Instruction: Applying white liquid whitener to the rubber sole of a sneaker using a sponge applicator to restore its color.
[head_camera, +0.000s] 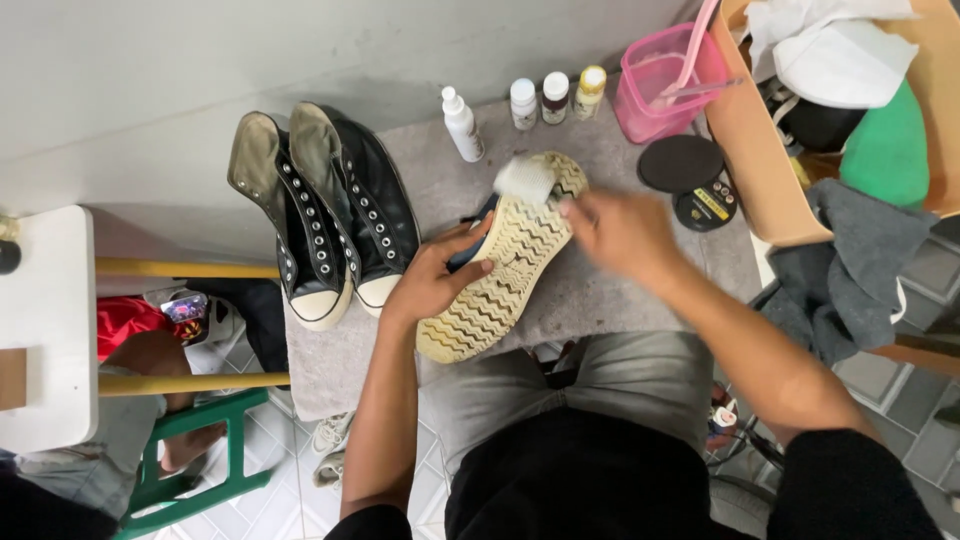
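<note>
My left hand (432, 283) grips the side of a shoe (505, 262) turned sole up, its cream zigzag sole facing me on a grey mat (440, 170). My right hand (620, 232), blurred by motion, holds a white brush (524, 180) pressed against the toe end of the sole. The shoe lies over my lap edge and the mat.
A pair of black high-top sneakers (325, 215) stands left of the shoe. Behind are a white spray bottle (462, 125), three small bottles (553, 97), a pink tub (662, 85), round black tins (690, 175) and a cardboard box (750, 150) with cloths. A green stool (190, 465) sits lower left.
</note>
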